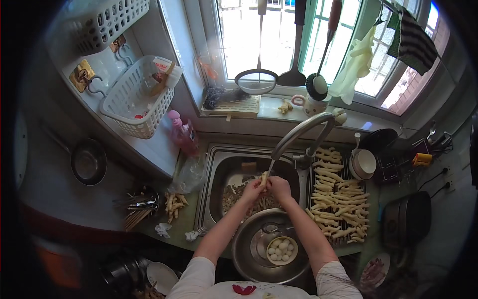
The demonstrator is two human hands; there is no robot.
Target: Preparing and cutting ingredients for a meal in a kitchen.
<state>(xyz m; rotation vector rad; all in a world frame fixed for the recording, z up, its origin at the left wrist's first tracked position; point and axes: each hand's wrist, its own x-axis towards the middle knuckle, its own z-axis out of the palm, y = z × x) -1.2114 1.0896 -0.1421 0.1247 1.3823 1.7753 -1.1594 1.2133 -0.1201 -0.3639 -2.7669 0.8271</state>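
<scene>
Both hands meet over the stainless steel sink (pixel 214 198), right under the curved metal faucet (pixel 298 130). A thin stream of water falls from its spout onto a pale, finger-shaped root piece (pixel 264 180). My left hand (pixel 254 191) grips this piece, and my right hand (pixel 279 187) closes on it from the other side. Brown scraps and more root pieces (pixel 233 198) lie in the sink basin below. Close to my body stands a large steel bowl (pixel 244 258). Inside it sits a small bowl (pixel 295 258) of white, egg-like balls.
Many pale root pieces (pixel 332 200) cover a wire rack right of the sink. On the left are darker pieces (pixel 174 205), crumpled tissue (pixel 163 230), chopsticks (pixel 136 216) and a pink soap bottle (pixel 183 134). Stacked bowls (pixel 363 164) and a black appliance (pixel 407 218) stand right.
</scene>
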